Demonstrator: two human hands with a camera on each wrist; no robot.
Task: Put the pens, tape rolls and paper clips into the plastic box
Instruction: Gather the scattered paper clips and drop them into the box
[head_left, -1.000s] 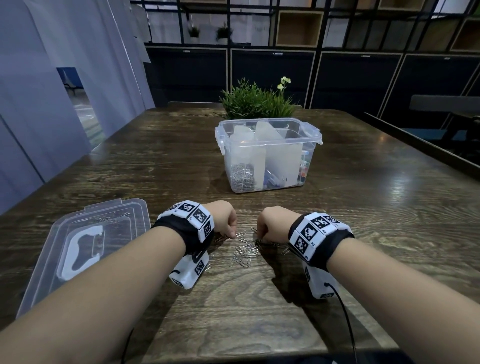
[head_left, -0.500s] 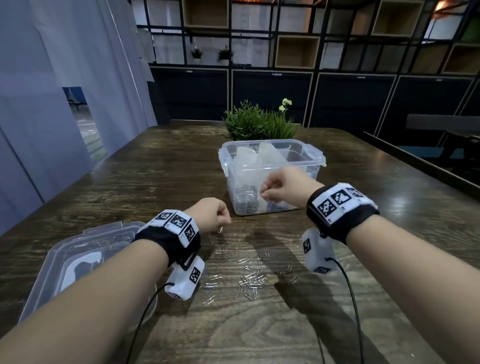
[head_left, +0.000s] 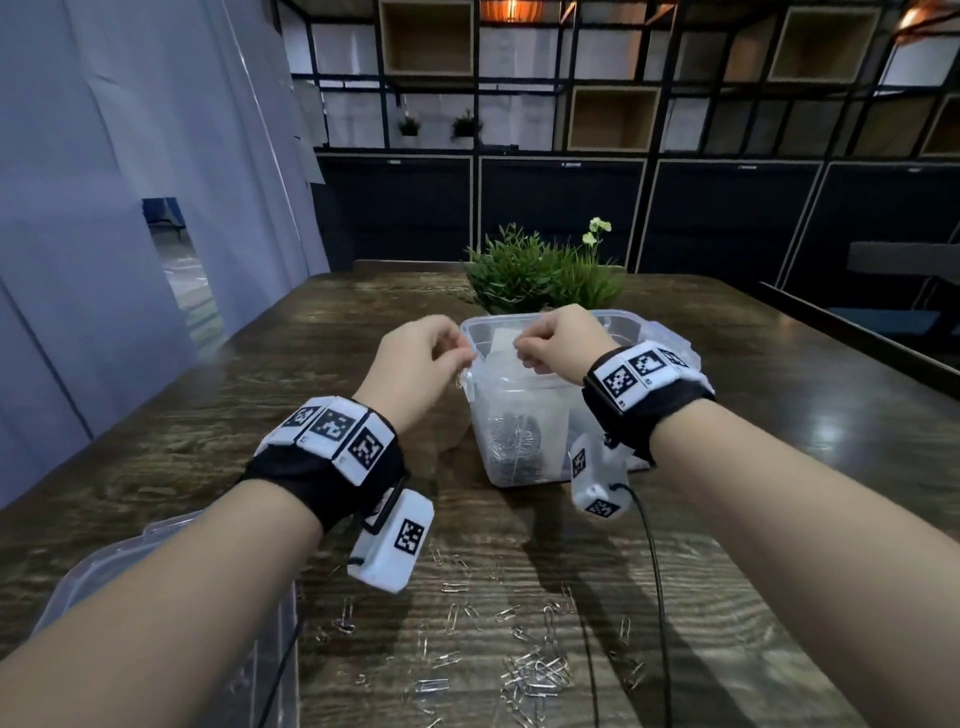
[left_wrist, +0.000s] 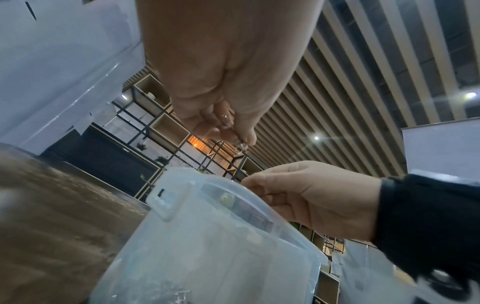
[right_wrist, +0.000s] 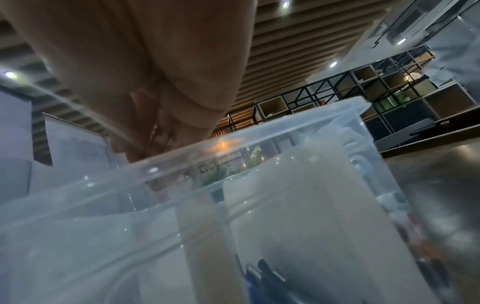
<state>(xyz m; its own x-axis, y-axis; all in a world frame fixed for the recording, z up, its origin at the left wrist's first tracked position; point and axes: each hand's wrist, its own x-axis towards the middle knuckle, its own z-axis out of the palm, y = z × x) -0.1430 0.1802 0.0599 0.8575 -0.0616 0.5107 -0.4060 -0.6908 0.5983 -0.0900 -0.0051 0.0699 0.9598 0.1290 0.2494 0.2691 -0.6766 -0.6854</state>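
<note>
The clear plastic box (head_left: 524, 400) stands open mid-table, with white dividers and a heap of paper clips (head_left: 511, 447) in its left compartment. My left hand (head_left: 465, 358) hovers at the box's left rim. It pinches a few paper clips (left_wrist: 239, 147) that dangle from its fingertips (left_wrist: 244, 137). My right hand (head_left: 522, 353) is over the left compartment with fingers curled; clips seem pinched in it (right_wrist: 161, 139). Several loose paper clips (head_left: 524, 670) lie scattered on the table near me. Dark pens (right_wrist: 262, 273) show through the box wall (right_wrist: 182, 226).
The box's clear lid (head_left: 171, 571) lies on the table at the lower left, under my left forearm. A green potted plant (head_left: 540, 275) stands right behind the box. The dark wooden table (head_left: 779, 415) stretches right; a cable hangs from my right wrist.
Both hands have risen from the clip pile near me and moved forward to the box. The right went first and the left followed, each with clips pinched.
</note>
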